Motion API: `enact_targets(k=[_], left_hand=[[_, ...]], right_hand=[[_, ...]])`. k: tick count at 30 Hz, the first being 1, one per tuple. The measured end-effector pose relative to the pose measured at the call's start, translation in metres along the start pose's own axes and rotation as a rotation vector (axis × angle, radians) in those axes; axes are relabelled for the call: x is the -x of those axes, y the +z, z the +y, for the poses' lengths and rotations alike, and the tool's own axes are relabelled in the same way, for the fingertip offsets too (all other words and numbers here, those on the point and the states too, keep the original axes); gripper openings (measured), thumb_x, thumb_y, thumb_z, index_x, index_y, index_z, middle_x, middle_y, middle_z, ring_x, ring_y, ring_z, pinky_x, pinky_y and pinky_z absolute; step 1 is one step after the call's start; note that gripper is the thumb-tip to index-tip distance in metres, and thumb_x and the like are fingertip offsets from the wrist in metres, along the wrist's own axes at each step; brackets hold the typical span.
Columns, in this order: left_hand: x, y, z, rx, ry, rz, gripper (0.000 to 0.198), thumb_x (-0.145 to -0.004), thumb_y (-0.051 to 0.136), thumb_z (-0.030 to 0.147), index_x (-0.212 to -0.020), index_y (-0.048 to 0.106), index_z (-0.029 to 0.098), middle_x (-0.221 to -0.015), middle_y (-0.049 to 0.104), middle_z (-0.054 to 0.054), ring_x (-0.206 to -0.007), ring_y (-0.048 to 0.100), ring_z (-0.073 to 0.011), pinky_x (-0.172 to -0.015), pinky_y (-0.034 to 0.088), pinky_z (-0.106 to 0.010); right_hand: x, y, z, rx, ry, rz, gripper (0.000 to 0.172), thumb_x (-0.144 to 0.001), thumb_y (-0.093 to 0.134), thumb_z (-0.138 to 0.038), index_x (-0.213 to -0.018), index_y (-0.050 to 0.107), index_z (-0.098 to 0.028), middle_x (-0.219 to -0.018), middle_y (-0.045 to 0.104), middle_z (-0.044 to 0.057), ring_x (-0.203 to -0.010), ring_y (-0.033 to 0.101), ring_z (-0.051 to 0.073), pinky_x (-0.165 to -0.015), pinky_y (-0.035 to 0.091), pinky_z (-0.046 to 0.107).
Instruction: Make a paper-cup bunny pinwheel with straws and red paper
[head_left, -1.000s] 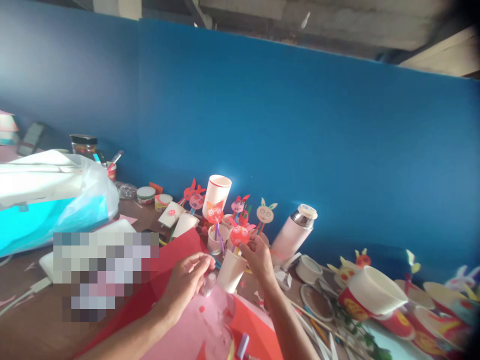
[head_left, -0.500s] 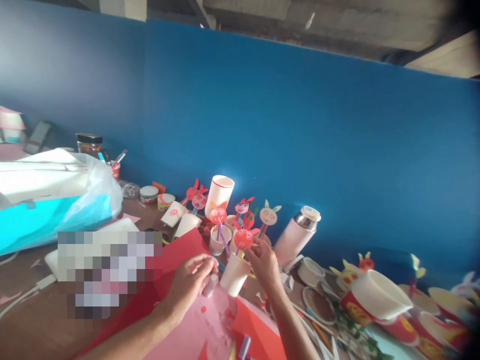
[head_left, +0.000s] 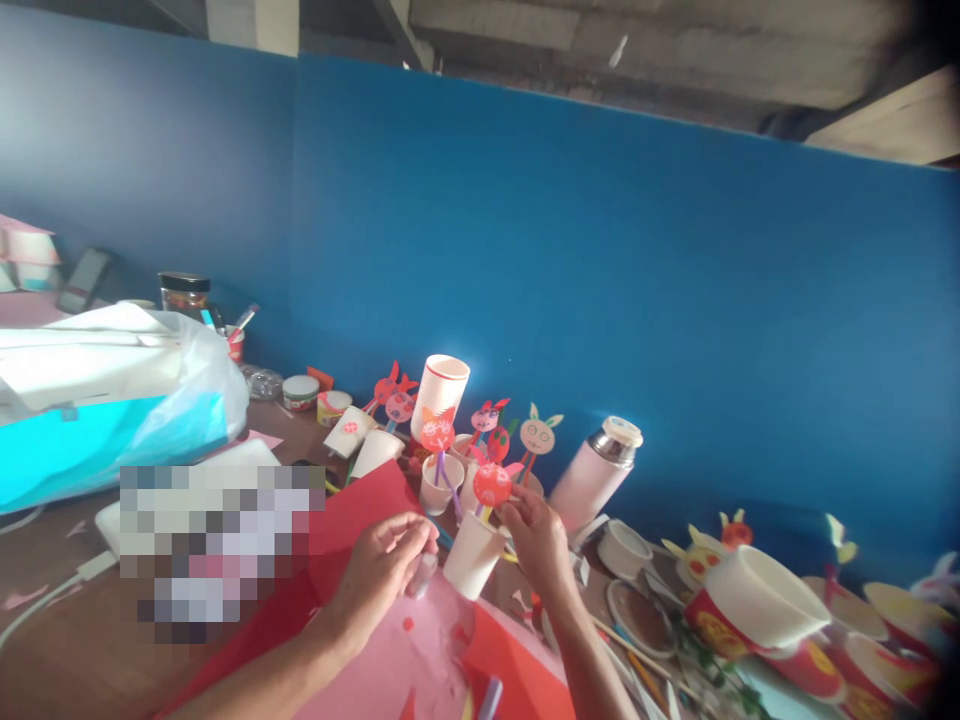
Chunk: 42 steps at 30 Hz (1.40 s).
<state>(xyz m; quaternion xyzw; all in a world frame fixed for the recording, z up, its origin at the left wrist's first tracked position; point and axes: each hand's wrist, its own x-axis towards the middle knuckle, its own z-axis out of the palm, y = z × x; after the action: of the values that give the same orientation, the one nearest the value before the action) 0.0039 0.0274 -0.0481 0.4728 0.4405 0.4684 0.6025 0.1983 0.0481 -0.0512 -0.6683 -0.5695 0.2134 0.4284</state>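
Note:
My right hand (head_left: 537,535) pinches the edge of a round red paper animal face (head_left: 493,485) with pointed ears and a drawn face. That face stands on a straw in a white paper cup (head_left: 474,556). To the left of the cup, my left hand (head_left: 386,560) is closed, fingers curled, around a small translucent bottle-like thing (head_left: 423,577) whose exact kind is unclear. Below lies pink paper (head_left: 397,650) with red sheets (head_left: 352,515) beside it. Behind, another cup (head_left: 440,490) holds an orange-red paper face (head_left: 437,432) on purple straws.
A pale pink thermos (head_left: 596,470) and a stack of paper cups (head_left: 441,395) stand near the blue partition (head_left: 562,250). Red-and-white paper tubs (head_left: 757,600) crowd the right. A plastic bag (head_left: 202,375) and a blurred-out area (head_left: 225,550) lie left.
My right fingers have shifted slightly to the edge of the red face, which now shows more fully with its ears. The left hand stays nearly in place.

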Motion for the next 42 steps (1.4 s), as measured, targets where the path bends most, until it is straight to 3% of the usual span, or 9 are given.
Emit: enact_targets(k=[8, 13, 18, 23, 33, 42], left_hand=[[0.0, -0.001, 0.0, 0.021, 0.004, -0.007, 0.029, -0.072, 0.055, 0.044, -0.066, 0.054, 0.015, -0.047, 0.047, 0.007, -0.035, 0.03, -0.0042, -0.04, 0.029, -0.019], [0.0, -0.002, -0.001, -0.011, 0.011, -0.028, 0.03, -0.075, 0.052, 0.043, -0.063, 0.053, 0.016, -0.038, 0.037, 0.009, -0.034, 0.029, -0.0055, -0.041, 0.03, -0.02], [0.001, -0.001, 0.001, -0.003, 0.007, -0.021, 0.027, -0.077, 0.05, 0.039, -0.066, 0.054, 0.014, -0.051, 0.05, 0.004, -0.035, 0.031, -0.0038, -0.042, 0.028, -0.02], [0.001, -0.002, -0.001, -0.003, 0.025, -0.034, 0.028, -0.08, 0.048, 0.039, -0.066, 0.054, 0.015, -0.036, 0.033, 0.01, -0.033, 0.029, -0.0058, -0.042, 0.03, -0.021], [-0.003, -0.004, -0.004, -0.01, 0.059, -0.044, 0.026, -0.079, 0.048, 0.037, -0.072, 0.055, 0.012, -0.061, 0.053, 0.002, -0.037, 0.033, -0.0039, -0.041, 0.033, -0.021], [-0.005, -0.005, -0.011, 0.019, 0.042, -0.05, 0.028, -0.079, 0.049, 0.039, -0.07, 0.055, 0.013, -0.056, 0.051, 0.003, -0.034, 0.03, -0.003, -0.038, 0.031, -0.019]], right_hand=[[-0.004, 0.003, 0.0, -0.008, 0.031, 0.007, 0.033, -0.076, 0.047, -0.03, -0.103, 0.064, -0.02, -0.08, 0.073, 0.003, -0.078, 0.067, 0.022, -0.068, 0.045, 0.028], [-0.005, -0.001, 0.001, -0.047, 0.077, 0.019, 0.037, -0.076, 0.049, -0.038, -0.101, 0.064, -0.016, -0.079, 0.074, 0.006, -0.076, 0.069, 0.024, -0.065, 0.049, 0.029], [-0.003, -0.003, 0.007, -0.062, 0.074, 0.012, 0.042, -0.077, 0.05, -0.045, -0.103, 0.063, -0.015, -0.082, 0.074, 0.008, -0.08, 0.069, 0.026, -0.066, 0.05, 0.03], [-0.004, -0.005, 0.018, -0.084, 0.06, 0.029, 0.041, -0.077, 0.05, -0.045, -0.102, 0.065, -0.016, -0.083, 0.073, 0.008, -0.08, 0.069, 0.025, -0.062, 0.051, 0.028], [-0.013, 0.0, 0.029, -0.134, 0.122, 0.049, 0.045, -0.069, 0.054, -0.044, -0.096, 0.068, -0.011, -0.074, 0.073, 0.009, -0.068, 0.067, 0.022, -0.056, 0.05, 0.025], [-0.004, -0.006, 0.015, -0.253, 0.104, -0.005, 0.044, -0.067, 0.059, -0.043, -0.093, 0.068, -0.009, -0.07, 0.072, 0.008, -0.063, 0.066, 0.02, -0.057, 0.05, 0.025]])
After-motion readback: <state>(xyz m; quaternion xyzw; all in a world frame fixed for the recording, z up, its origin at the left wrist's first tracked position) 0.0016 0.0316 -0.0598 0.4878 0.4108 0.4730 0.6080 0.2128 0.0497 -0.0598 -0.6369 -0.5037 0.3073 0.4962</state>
